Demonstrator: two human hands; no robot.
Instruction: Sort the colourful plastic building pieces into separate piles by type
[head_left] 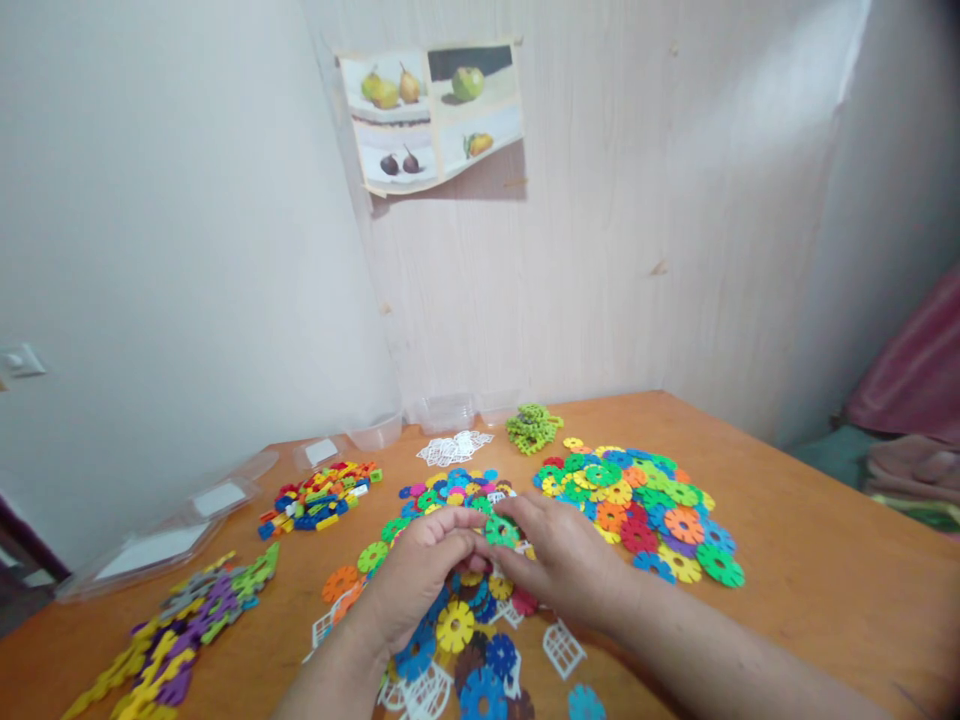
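My left hand (435,555) and my right hand (562,555) meet above a mixed pile of notched plastic discs in the table's middle. A green notched disc (501,531) shows between the thumb and fingers of my right hand. The fingers of my left hand are pinched together at its left side; whatever they grip is hidden. Beneath and in front lie a yellow disc (454,626), a blue disc (482,694) and several others. White lattice window pieces (562,648) are scattered among them.
Sorted heaps surround the hands: large discs (637,505) at right, small bricks (319,498) at left, jagged strips (176,640) front left, white pieces (452,449) and green pieces (533,428) at the back. Clear plastic containers (444,412) and lids (157,550) line the wooden table's (810,600) edge.
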